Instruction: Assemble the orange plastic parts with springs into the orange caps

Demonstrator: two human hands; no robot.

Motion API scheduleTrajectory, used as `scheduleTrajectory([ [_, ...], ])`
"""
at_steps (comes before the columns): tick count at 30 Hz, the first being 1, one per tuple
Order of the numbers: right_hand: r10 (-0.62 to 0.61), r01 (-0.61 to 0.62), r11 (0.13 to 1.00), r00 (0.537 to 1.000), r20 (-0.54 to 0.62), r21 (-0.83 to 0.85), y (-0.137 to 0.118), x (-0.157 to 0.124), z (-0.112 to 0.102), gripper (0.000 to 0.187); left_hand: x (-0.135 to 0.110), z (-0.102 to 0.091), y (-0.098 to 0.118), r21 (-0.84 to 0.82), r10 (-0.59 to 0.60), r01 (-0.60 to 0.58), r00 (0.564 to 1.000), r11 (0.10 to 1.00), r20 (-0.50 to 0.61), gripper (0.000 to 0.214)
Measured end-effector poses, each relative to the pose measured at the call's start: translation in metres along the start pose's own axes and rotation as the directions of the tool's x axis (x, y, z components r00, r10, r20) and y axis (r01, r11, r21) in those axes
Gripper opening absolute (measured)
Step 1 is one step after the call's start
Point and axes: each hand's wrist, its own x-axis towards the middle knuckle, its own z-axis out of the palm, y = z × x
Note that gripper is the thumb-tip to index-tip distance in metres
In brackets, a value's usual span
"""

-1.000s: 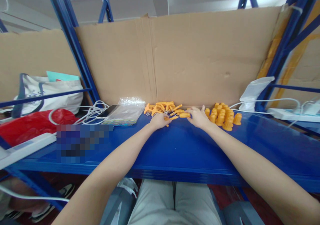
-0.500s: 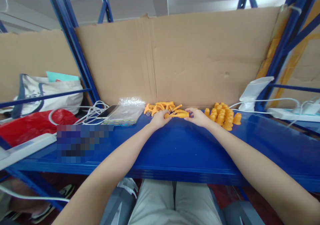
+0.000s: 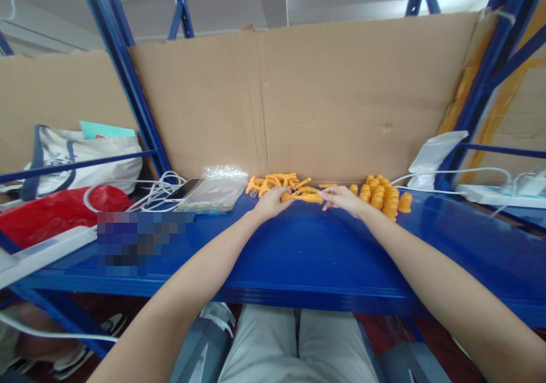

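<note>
My left hand (image 3: pixel 272 202) is closed around a long yellow plastic piece (image 3: pixel 310 198) that points right, just above the blue tabletop. At the right end of that piece is my right hand (image 3: pixel 343 200), its fingertips drawn together; whatever they pinch is too small to make out. Behind and left of my left hand lies a pile of yellow T-shaped plastic handles (image 3: pixel 279 179), some with small metal coils. To the right of my right hand stand several yellow thimble-like plastic caps (image 3: pixel 377 192), grouped closely.
Clear plastic bags (image 3: pixel 217 192) and a dark phone (image 3: pixel 187 190) lie left of the handles, beside coiled white cable (image 3: pixel 160 192). A red bag (image 3: pixel 63 207) is further left. Cardboard (image 3: pixel 341 99) walls off the back of the blue table (image 3: pixel 307 252). A power strip (image 3: pixel 503 195) sits right.
My right hand has shifted slightly right, and its fingers have come off the yellow piece's end and drawn together. My left hand has stayed in place, holding the piece.
</note>
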Motion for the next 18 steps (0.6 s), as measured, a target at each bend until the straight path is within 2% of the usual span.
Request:
scheduleTrajectory([
  [4, 0.021, -0.019, 0.996, 1.0, -0.015, 0.09, 0.0035, 0.0039, -0.0004, 0.016, 0.0012, 0.0018, -0.0027, 0.007, 0.012, -0.012, 1.0, 1.0, -0.009, 0.021],
  [8, -0.096, 0.096, 0.99, 0.995, -0.003, 0.104, 0.0085, 0.0088, -0.002, 0.023, 0.001, 0.0007, -0.0029, 0.007, 0.016, -0.016, 1.0, 1.0, -0.011, 0.022],
  [11, -0.147, 0.145, 0.986, 0.989, 0.018, 0.079, 0.0087, 0.0093, -0.0023, 0.017, 0.0002, 0.0001, -0.0028, -0.004, 0.026, -0.026, 1.0, 1.0, -0.016, 0.021],
  [18, -0.069, 0.067, 0.993, 0.998, 0.009, 0.096, -0.0008, 0.0025, 0.0016, 0.011, 0.0002, 0.0011, -0.0038, -0.018, 0.033, -0.033, 0.999, 0.999, -0.021, 0.022],
])
